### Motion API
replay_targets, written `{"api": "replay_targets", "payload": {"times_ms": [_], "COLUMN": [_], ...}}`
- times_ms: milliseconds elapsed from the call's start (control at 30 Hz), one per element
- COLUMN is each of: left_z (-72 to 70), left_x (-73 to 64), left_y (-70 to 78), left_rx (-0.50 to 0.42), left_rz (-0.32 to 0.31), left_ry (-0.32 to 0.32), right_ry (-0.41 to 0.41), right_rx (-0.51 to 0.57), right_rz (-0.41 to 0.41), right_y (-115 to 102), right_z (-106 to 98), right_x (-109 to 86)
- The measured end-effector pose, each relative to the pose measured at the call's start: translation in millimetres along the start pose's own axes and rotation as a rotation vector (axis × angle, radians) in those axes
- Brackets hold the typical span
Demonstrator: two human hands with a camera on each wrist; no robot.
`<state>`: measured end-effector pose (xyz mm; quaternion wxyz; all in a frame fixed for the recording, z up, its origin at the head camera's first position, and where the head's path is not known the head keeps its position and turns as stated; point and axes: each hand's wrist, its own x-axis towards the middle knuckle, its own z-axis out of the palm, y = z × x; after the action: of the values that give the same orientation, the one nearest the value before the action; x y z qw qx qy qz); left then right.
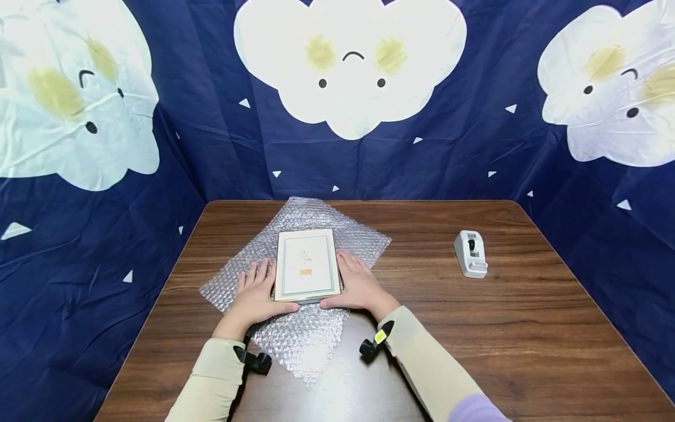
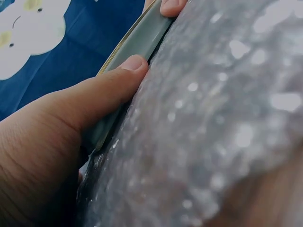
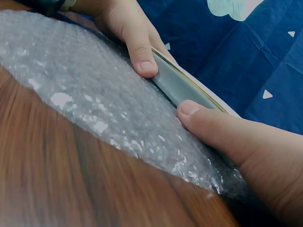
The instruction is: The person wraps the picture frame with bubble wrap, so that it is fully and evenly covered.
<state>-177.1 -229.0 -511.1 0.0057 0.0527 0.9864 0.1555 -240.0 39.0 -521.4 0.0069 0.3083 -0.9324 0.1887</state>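
A flat rectangular piece (image 1: 308, 265) with a cream border, a blue-green inner line and a small orange picture lies on a sheet of bubble wrap (image 1: 311, 343). Whether it is a picture frame or a box, I cannot tell. Its near side (image 3: 177, 85) is grey-green with a gold edge. My left hand (image 1: 255, 299) rests at its near left corner, fingers spread and straight, thumb along the near side. At the near right corner lies my right hand (image 1: 360, 284), fingers extended along the right side, thumb touching the near side. Some right fingertips are hidden.
A white tape dispenser (image 1: 471, 254) stands on the wooden table (image 1: 527, 328), right of the bubble wrap. Dark blue cloth (image 1: 337, 164) with white clouds hangs behind the table and at both sides.
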Motion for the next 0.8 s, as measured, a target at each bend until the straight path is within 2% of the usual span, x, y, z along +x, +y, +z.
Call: {"api": "replay_targets", "payload": {"times_ms": [333,533,800], "left_z": [18.6,25.0,28.1], "left_x": [13.8,20.1,23.3], "left_y": [41.8,65.1,74.2], "left_rx": [-0.028,-0.031,-0.043], "left_rz": [0.043,0.058,0.075], "left_ry": [0.018,0.007,0.015], "right_ry": [0.019,-0.001,0.018], "right_rx": [-0.010,-0.011,-0.037], "right_rz": [0.034,0.073,0.076], "right_y": [37.3,55.3,62.5], "right_z": [-13.7,-23.4,-24.7], "right_x": [-30.9,-47.4,-54.7]}}
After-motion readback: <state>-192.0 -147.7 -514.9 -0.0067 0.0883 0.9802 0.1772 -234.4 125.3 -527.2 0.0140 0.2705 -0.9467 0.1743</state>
